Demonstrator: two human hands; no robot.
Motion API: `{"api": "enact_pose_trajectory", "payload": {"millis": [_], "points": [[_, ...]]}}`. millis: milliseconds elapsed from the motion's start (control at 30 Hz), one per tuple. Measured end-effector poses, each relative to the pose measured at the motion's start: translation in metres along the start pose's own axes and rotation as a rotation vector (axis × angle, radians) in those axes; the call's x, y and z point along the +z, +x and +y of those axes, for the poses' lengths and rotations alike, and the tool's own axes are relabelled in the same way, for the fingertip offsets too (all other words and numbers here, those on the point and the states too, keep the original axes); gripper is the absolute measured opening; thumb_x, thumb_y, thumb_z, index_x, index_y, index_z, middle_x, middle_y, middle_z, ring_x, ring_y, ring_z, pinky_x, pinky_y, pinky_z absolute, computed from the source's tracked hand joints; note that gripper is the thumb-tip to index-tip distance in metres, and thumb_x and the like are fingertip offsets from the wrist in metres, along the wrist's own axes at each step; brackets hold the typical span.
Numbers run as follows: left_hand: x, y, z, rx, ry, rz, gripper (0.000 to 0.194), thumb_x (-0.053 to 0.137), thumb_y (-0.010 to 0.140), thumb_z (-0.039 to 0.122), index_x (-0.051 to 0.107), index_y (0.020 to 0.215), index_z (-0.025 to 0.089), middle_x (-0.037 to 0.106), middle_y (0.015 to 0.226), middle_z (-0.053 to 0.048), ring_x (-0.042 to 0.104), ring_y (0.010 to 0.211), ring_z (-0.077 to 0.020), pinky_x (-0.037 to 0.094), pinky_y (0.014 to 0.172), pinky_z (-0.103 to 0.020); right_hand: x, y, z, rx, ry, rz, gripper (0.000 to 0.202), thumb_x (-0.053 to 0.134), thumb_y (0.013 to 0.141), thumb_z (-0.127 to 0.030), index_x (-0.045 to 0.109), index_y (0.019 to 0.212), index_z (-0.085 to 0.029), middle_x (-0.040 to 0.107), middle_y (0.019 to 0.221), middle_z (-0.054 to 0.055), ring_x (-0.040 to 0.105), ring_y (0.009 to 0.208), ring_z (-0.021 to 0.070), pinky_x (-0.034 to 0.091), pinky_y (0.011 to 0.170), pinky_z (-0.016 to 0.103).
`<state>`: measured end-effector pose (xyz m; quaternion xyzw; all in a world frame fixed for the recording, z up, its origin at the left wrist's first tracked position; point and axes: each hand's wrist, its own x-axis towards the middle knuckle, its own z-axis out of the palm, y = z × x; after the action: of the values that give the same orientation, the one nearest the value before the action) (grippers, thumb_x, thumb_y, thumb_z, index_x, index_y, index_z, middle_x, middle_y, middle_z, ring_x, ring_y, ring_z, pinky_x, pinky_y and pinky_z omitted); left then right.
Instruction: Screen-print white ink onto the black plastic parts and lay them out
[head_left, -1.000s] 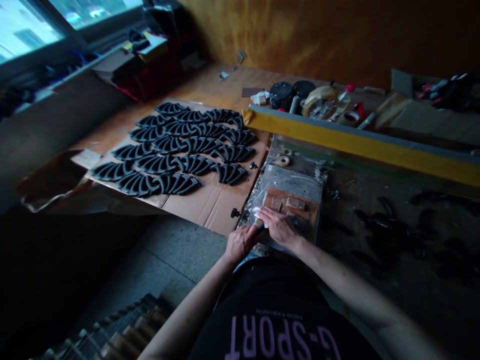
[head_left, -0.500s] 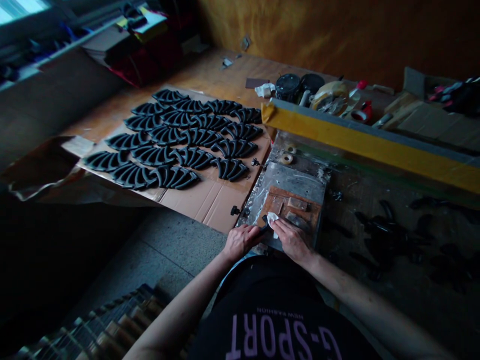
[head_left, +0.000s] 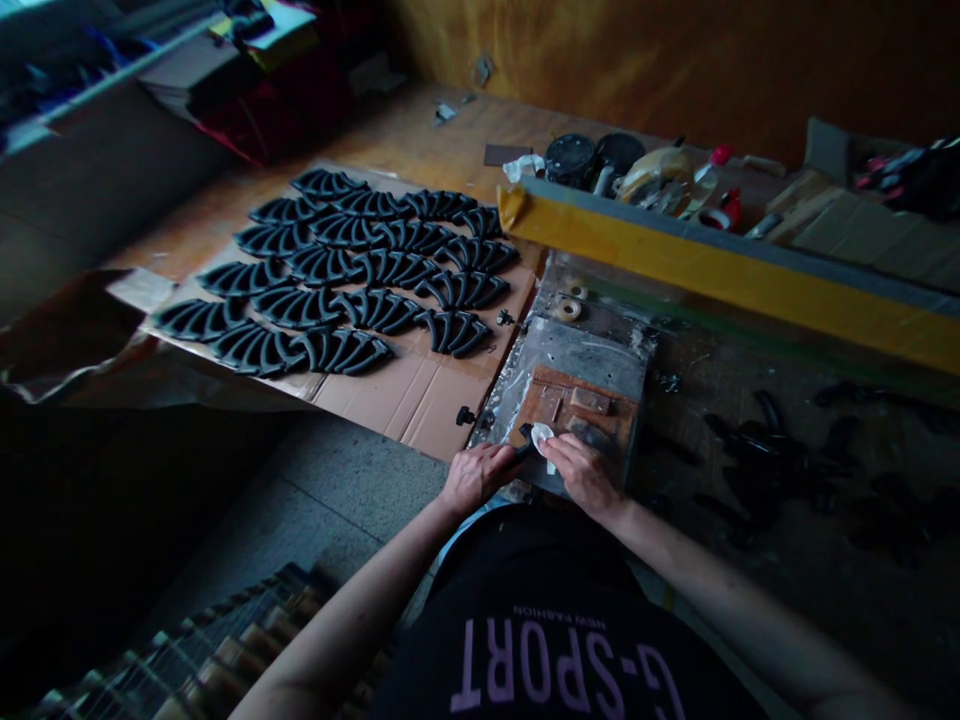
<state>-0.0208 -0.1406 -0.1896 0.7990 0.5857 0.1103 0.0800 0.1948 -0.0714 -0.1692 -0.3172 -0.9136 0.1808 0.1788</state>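
Observation:
My left hand [head_left: 474,474] is closed around a black curved part [head_left: 523,446], whose end sticks out toward the right. Pinched in the fingers of my right hand [head_left: 581,470] is a white cloth [head_left: 541,436], right beside that end; whether the two touch, I cannot tell. Both hands are over the near edge of a grey metal plate [head_left: 592,345]. On the plate lies a brown board [head_left: 544,385] with small blocks [head_left: 591,401] on it. Rows of black curved parts [head_left: 394,268] are laid out on cardboard [head_left: 427,400] to the left.
A yellow-taped beam [head_left: 675,250] crosses the bench behind the plate. More black parts [head_left: 765,440] lie loosely at right. Tape rolls [head_left: 570,310], round black tins [head_left: 570,158] and a cardboard box [head_left: 862,220] stand farther back. A wire rack [head_left: 187,650] is low at left.
The whole view has shifted slightly, so the bench things appear a little farther left and up. The black part's end and the cloth look slightly farther apart; both hands keep their grip.

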Motion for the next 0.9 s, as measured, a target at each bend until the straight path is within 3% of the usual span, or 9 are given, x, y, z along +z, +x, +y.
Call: {"api": "enact_pose_trajectory", "payload": {"millis": [167,267,533,700,800,900], "points": [[-0.001,0.000,-0.001,0.001,0.003,0.013,0.033,0.042,0.096,0.043,0.057,0.079,0.019,0.063,0.071,-0.001,0.058,0.068,-0.0128,0.030,0.055,-0.026,-0.007,0.005,0.004,0.070,0.102,0.083,0.036,0.044,0.089,-0.004,0.070,0.109,-0.017,0.071,0.104,0.008,0.063,0.097,0.0200,0.052,0.087,0.034],[-0.002,0.000,-0.001,-0.001,-0.006,0.007,0.034,0.042,0.096,0.044,0.057,0.079,0.019,0.063,0.070,-0.001,0.057,0.066,-0.0121,0.030,0.055,-0.026,0.000,0.019,0.005,0.097,0.177,0.062,0.036,0.044,0.087,-0.003,0.073,0.100,-0.019,0.070,0.101,0.007,0.063,0.093,0.0181,0.051,0.085,0.031],[-0.003,0.001,-0.001,-0.001,-0.002,-0.002,0.034,0.043,0.096,0.044,0.057,0.078,0.019,0.063,0.070,-0.002,0.057,0.066,-0.0125,0.030,0.053,-0.026,0.026,0.080,0.017,0.241,0.326,-0.027,0.028,0.048,0.082,-0.007,0.074,0.088,-0.017,0.069,0.094,0.006,0.063,0.089,0.0160,0.047,0.081,0.024],[0.000,0.000,-0.003,-0.022,-0.010,-0.031,0.032,0.044,0.095,0.044,0.060,0.085,0.019,0.065,0.073,-0.003,0.061,0.071,-0.0142,0.034,0.056,-0.025,0.006,0.087,0.043,0.527,0.611,0.260,0.020,0.058,0.071,-0.018,0.073,0.084,-0.017,0.069,0.086,0.003,0.062,0.080,0.0167,0.048,0.073,0.026],[-0.001,0.000,-0.002,-0.030,-0.020,-0.038,0.030,0.046,0.095,0.043,0.060,0.084,0.019,0.065,0.074,-0.004,0.062,0.072,-0.0148,0.036,0.057,-0.025,-0.017,0.059,0.074,0.773,0.895,0.459,0.025,0.063,0.062,-0.027,0.072,0.083,-0.017,0.068,0.077,0.001,0.060,0.069,0.0150,0.046,0.061,0.025],[-0.002,-0.001,0.000,-0.042,-0.029,-0.042,0.028,0.047,0.094,0.042,0.061,0.086,0.019,0.066,0.075,-0.004,0.064,0.072,-0.0155,0.038,0.058,-0.024,-0.043,0.020,0.112,0.906,1.097,0.731,0.024,0.066,0.053,-0.029,0.067,0.073,-0.017,0.062,0.065,-0.002,0.053,0.057,0.0106,0.042,0.052,0.022]]}}
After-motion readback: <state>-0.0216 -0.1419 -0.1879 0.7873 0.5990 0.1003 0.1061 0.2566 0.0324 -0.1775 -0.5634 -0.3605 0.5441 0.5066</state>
